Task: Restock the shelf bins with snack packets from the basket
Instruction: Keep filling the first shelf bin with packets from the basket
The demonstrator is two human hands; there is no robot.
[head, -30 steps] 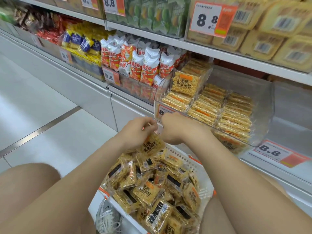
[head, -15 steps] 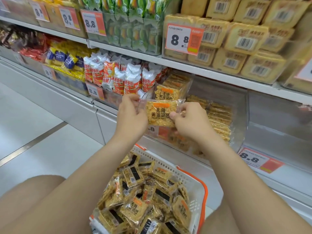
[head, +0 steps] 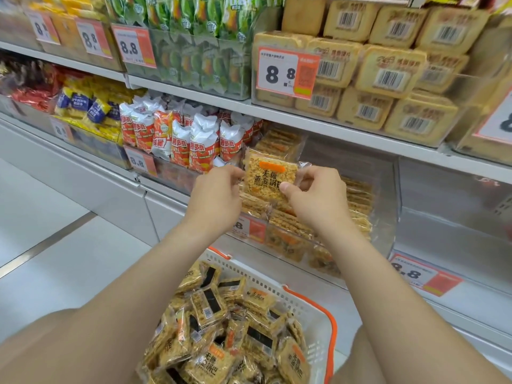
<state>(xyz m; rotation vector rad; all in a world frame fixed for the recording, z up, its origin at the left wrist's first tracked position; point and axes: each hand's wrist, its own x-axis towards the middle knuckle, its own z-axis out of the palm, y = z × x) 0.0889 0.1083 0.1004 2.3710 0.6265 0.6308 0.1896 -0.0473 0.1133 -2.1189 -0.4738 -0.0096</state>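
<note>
Two hands: left hand (head: 219, 195), right hand (head: 315, 198). Snack packet (head: 270, 178) pinched between both: one. Basket (head: 318, 309): one. Loose packets (head: 210, 303) in basket: overlapping heap, too many for exact count. Price tags (head: 285, 72): nine in view, one cut off at right edge.

Orange 8.8 price tag (head: 286, 73), barcoded yellow cake packs (head: 388, 70) behind it, green packets (head: 205, 45) to their left, pale floor (head: 41, 206).
</note>
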